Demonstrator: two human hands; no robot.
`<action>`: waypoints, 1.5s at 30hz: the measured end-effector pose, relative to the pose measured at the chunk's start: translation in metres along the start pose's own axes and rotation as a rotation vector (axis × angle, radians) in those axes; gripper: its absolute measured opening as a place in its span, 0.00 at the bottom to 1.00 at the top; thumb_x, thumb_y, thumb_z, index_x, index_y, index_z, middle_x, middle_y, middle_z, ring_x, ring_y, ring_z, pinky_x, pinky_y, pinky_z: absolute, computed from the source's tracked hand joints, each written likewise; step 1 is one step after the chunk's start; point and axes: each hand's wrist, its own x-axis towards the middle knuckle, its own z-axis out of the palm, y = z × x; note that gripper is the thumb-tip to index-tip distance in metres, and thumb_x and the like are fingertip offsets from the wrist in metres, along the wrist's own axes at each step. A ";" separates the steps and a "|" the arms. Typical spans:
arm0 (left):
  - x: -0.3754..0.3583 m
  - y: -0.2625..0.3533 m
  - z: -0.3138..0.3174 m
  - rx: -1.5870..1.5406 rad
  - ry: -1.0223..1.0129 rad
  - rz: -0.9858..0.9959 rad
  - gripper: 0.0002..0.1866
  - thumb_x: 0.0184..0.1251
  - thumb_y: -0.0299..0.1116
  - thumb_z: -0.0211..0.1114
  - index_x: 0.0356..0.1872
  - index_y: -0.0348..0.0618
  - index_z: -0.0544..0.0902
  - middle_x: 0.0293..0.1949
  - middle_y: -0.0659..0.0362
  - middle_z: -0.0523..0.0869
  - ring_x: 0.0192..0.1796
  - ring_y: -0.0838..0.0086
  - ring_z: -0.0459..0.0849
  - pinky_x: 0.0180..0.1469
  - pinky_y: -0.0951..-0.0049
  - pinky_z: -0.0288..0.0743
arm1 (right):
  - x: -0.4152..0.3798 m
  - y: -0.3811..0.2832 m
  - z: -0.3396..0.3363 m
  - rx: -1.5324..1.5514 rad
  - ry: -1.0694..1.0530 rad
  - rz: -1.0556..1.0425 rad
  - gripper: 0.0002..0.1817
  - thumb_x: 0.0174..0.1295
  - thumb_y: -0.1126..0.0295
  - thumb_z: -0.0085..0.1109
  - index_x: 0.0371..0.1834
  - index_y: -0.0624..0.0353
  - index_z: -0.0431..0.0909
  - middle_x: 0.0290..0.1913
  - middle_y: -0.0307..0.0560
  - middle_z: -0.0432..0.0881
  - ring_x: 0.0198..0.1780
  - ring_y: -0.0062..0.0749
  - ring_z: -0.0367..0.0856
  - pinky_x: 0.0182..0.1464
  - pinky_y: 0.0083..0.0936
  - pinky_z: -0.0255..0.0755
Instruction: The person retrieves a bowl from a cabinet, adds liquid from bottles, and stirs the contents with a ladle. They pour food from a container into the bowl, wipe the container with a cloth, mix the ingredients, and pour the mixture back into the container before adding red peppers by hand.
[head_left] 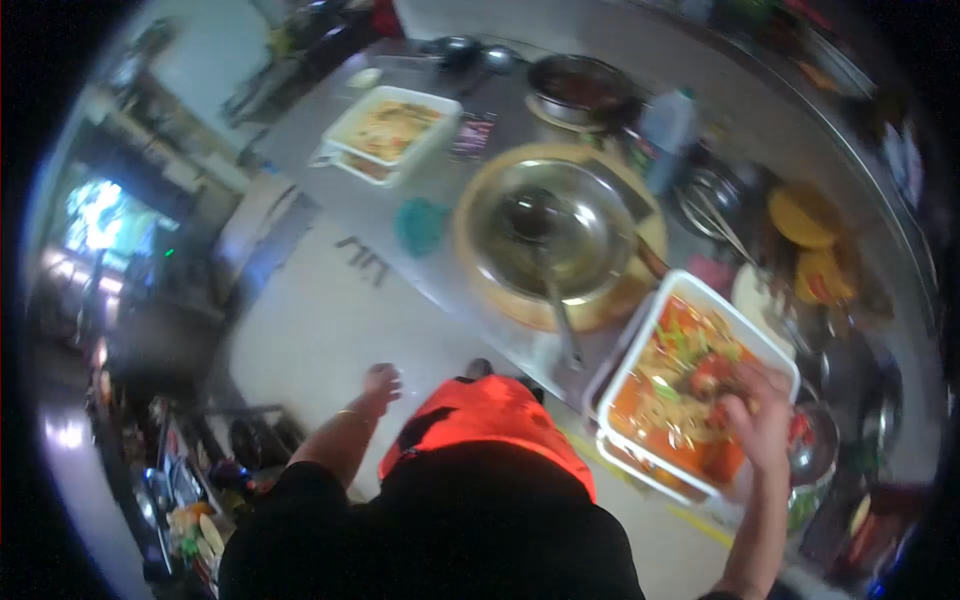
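Observation:
My right hand (764, 412) is over the right side of a white rectangular tub (622, 372) of food in orange-red broth. Its thumb and fingers are apart; blur hides whether they touch the food. Near the fingertips lies a red piece (712, 374), with pale chunks and green strips (686, 335) around it. My left hand (382, 386) hangs low beside my orange-red apron (485, 425), over the floor, holding nothing, its blurred fingers loosely bent and apart. Left of the tub, a large metal bowl (490, 250) with a ladle (556, 300) in it stands on a round wooden board (520, 315).
A second white tub (443, 112) of food stands at the counter's far left. A teal container (421, 226) sits near the counter edge. Behind the bowl are a dark pot (585, 85) and a plastic jug (668, 125). Several bowls and utensils crowd the right side.

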 end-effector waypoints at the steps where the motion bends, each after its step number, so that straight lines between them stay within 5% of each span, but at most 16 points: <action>1: -0.002 0.007 0.001 -0.008 -0.005 -0.004 0.17 0.62 0.31 0.58 0.53 0.49 0.72 0.38 0.60 0.77 0.37 0.69 0.78 0.38 0.64 0.78 | 0.000 0.003 -0.003 0.089 0.085 -0.001 0.22 0.45 0.70 0.72 0.46 0.62 0.82 0.50 0.53 0.80 0.52 0.48 0.76 0.59 0.37 0.67; 3: -0.006 0.019 0.002 -0.045 -0.030 0.024 0.18 0.64 0.30 0.58 0.56 0.48 0.72 0.39 0.59 0.79 0.36 0.69 0.80 0.34 0.67 0.78 | -0.005 0.015 -0.010 0.402 0.218 0.099 0.06 0.57 0.81 0.56 0.38 0.65 0.77 0.52 0.53 0.77 0.57 0.41 0.74 0.61 0.34 0.66; 4: -0.008 0.026 0.006 0.003 0.000 0.037 0.19 0.64 0.30 0.58 0.57 0.47 0.73 0.41 0.58 0.80 0.37 0.69 0.80 0.34 0.67 0.78 | -0.010 0.046 -0.010 0.278 0.217 -0.033 0.06 0.60 0.80 0.55 0.39 0.65 0.76 0.54 0.54 0.76 0.57 0.42 0.74 0.61 0.35 0.65; 7: -0.008 0.052 0.012 0.060 0.028 0.065 0.21 0.63 0.29 0.59 0.58 0.45 0.74 0.44 0.56 0.82 0.42 0.67 0.82 0.40 0.64 0.80 | 0.009 -0.005 -0.025 -0.389 0.231 0.081 0.28 0.58 0.79 0.58 0.65 0.61 0.68 0.67 0.55 0.67 0.68 0.47 0.65 0.69 0.42 0.57; 9: 0.011 0.070 0.014 0.135 0.019 0.194 0.21 0.63 0.28 0.60 0.58 0.44 0.74 0.44 0.56 0.82 0.43 0.68 0.82 0.41 0.66 0.79 | 0.000 0.005 -0.029 -0.289 0.290 0.032 0.33 0.59 0.79 0.56 0.71 0.62 0.61 0.72 0.55 0.62 0.74 0.48 0.56 0.72 0.43 0.50; 11: 0.057 0.074 0.014 0.335 0.087 0.689 0.23 0.62 0.29 0.63 0.59 0.43 0.73 0.46 0.54 0.81 0.44 0.68 0.81 0.44 0.69 0.78 | -0.011 -0.006 -0.038 -0.138 0.341 0.085 0.33 0.61 0.78 0.55 0.72 0.62 0.59 0.74 0.53 0.59 0.74 0.42 0.56 0.73 0.37 0.51; 13: 0.049 0.128 0.035 0.421 0.126 0.843 0.24 0.59 0.33 0.65 0.58 0.39 0.74 0.50 0.48 0.80 0.49 0.57 0.81 0.54 0.62 0.74 | -0.010 -0.035 -0.035 0.187 0.530 0.167 0.29 0.58 0.79 0.56 0.67 0.62 0.67 0.68 0.55 0.66 0.70 0.46 0.64 0.69 0.39 0.58; 16: 0.057 0.196 0.068 0.573 0.205 1.166 0.27 0.53 0.33 0.70 0.57 0.44 0.75 0.52 0.49 0.77 0.54 0.53 0.76 0.57 0.58 0.71 | 0.047 -0.137 -0.031 -0.148 0.593 -0.246 0.16 0.66 0.71 0.57 0.53 0.68 0.75 0.48 0.56 0.82 0.43 0.44 0.83 0.48 0.34 0.77; 18: 0.075 0.236 0.085 0.629 0.130 1.341 0.27 0.50 0.33 0.72 0.55 0.48 0.77 0.51 0.51 0.77 0.54 0.53 0.75 0.56 0.56 0.71 | 0.069 -0.170 -0.003 -0.270 0.566 -0.242 0.12 0.66 0.72 0.57 0.49 0.67 0.77 0.47 0.54 0.82 0.45 0.45 0.83 0.52 0.40 0.77; 22: 0.143 0.280 0.103 0.940 -0.158 1.396 0.18 0.51 0.34 0.71 0.45 0.54 0.81 0.45 0.55 0.76 0.50 0.58 0.77 0.50 0.58 0.72 | 0.137 -0.236 0.068 -0.364 0.322 -0.220 0.11 0.67 0.69 0.55 0.47 0.64 0.78 0.44 0.51 0.83 0.51 0.46 0.81 0.54 0.47 0.77; 23: 0.151 0.290 0.110 0.935 -0.218 1.414 0.17 0.51 0.33 0.71 0.44 0.54 0.81 0.43 0.56 0.76 0.48 0.58 0.77 0.48 0.58 0.73 | 0.143 -0.233 0.095 -0.552 0.264 -0.231 0.14 0.67 0.66 0.53 0.51 0.62 0.77 0.45 0.51 0.82 0.49 0.43 0.82 0.52 0.39 0.76; 24: 0.160 0.301 0.118 0.930 -0.276 1.434 0.16 0.51 0.33 0.70 0.44 0.54 0.81 0.40 0.57 0.77 0.47 0.58 0.78 0.45 0.59 0.74 | 0.139 -0.233 0.114 -0.336 0.109 -0.120 0.23 0.53 0.80 0.57 0.55 0.63 0.75 0.57 0.55 0.75 0.61 0.50 0.72 0.62 0.41 0.65; 25: 0.166 0.310 0.124 0.925 -0.333 1.457 0.15 0.51 0.33 0.70 0.43 0.54 0.81 0.38 0.58 0.77 0.45 0.58 0.79 0.43 0.59 0.75 | 0.165 -0.269 0.136 -0.285 0.153 -0.048 0.17 0.48 0.81 0.58 0.45 0.62 0.78 0.48 0.54 0.78 0.54 0.51 0.75 0.57 0.42 0.67; 29: 0.176 0.340 0.132 0.847 -0.501 1.515 0.15 0.47 0.31 0.69 0.40 0.54 0.82 0.34 0.60 0.77 0.40 0.59 0.80 0.39 0.59 0.74 | 0.221 -0.329 0.215 0.121 0.025 0.084 0.16 0.46 0.80 0.64 0.41 0.62 0.80 0.47 0.53 0.79 0.47 0.49 0.78 0.50 0.38 0.73; 37: 0.189 0.324 0.077 0.829 -0.505 1.466 0.12 0.48 0.31 0.64 0.37 0.49 0.83 0.29 0.56 0.75 0.35 0.57 0.78 0.36 0.59 0.72 | 0.331 -0.367 0.368 0.078 -0.354 -0.024 0.32 0.53 0.77 0.57 0.66 0.62 0.67 0.63 0.59 0.73 0.59 0.56 0.74 0.61 0.43 0.68; 45: 0.181 0.337 0.056 0.853 -0.641 1.278 0.22 0.49 0.35 0.69 0.50 0.53 0.82 0.39 0.58 0.77 0.44 0.60 0.78 0.47 0.56 0.73 | 0.291 -0.298 0.247 -0.277 -0.177 0.208 0.23 0.50 0.73 0.60 0.54 0.57 0.79 0.55 0.55 0.78 0.58 0.53 0.73 0.60 0.46 0.67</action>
